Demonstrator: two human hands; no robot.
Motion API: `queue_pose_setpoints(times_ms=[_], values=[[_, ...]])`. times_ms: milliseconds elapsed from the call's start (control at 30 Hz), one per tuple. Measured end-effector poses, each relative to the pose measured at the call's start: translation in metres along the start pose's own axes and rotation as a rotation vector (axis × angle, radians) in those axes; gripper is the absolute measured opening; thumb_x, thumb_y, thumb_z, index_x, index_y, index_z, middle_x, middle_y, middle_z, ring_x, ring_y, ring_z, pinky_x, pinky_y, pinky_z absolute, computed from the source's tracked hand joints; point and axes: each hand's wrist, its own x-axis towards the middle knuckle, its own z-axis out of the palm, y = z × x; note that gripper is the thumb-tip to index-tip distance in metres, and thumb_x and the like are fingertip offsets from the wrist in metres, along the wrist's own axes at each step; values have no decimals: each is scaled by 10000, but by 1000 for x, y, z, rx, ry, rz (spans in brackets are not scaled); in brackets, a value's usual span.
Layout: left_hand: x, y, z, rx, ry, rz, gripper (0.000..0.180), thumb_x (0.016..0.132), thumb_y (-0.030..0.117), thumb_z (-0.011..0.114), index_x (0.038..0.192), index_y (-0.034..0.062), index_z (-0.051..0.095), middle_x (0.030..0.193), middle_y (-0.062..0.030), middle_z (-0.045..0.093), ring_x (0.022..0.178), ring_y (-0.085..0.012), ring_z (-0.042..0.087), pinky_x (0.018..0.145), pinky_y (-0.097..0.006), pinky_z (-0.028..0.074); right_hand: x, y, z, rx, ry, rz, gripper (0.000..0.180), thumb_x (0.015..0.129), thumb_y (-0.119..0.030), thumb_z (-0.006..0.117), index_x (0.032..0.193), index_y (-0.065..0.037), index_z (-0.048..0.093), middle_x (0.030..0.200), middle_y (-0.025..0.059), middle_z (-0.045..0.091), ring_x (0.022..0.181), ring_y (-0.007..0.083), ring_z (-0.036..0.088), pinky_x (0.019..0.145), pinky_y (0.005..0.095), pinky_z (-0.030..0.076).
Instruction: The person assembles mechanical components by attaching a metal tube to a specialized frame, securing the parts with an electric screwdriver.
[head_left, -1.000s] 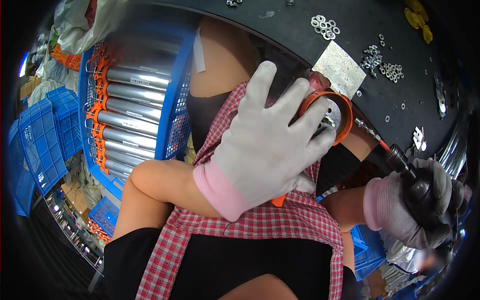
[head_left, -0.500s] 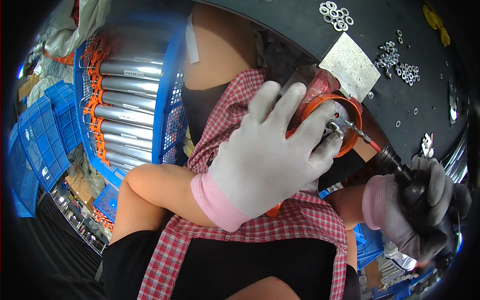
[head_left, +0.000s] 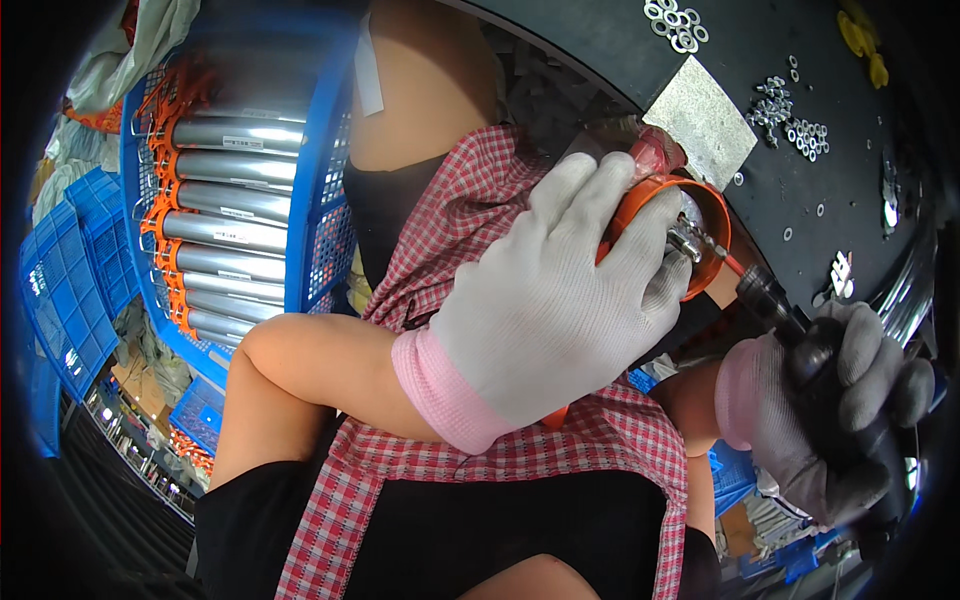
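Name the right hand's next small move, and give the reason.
The right hand should probably align the black driver with the metal hardware inside the orange ring: the driver's tip reaches within the rim, and the left hand reaches over the rim beside that hardware, but whether the tip is seated can't be told.

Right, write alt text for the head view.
A gloved right hand points a black power driver into an orange cup held by the gloved left hand. Silver tubes lie in a blue basket at left; washers lie on a dark table.
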Motion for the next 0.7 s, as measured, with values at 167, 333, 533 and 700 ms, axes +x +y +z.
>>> queue_pose_setpoints(times_ms=[167,333,533,700], values=[[-2,-4,3,-104,32,38,354,774,210,658,1050,-5,608,1129,-175,578,1036,-321,574,696,-327,577,7,-8,18,42,-152,201,340,786,-263,612,1074,-90,559,1043,34,536,709,122,497,558,284,368],[1,0,6,-199,91,-39,316,793,199,624,1025,-13,590,1140,-199,572,1051,-310,574,681,-333,581,17,1,16,52,-288,225,478,884,-326,474,1252,-22,496,1146,120,558,786,184,517,599,312,390],[-2,7,10,-296,152,-178,291,779,182,644,1003,9,574,1118,-167,557,1025,-308,591,666,-348,585,12,7,18,-364,-279,242,526,893,-330,406,1217,73,506,966,143,620,703,172,521,583,297,411],[1,5,10,-254,183,-116,287,760,164,676,988,25,571,1112,-144,551,1034,-317,584,652,-357,587,9,19,33,33,-191,278,470,902,-222,400,1270,66,452,979,176,629,677,189,537,615,294,449]])
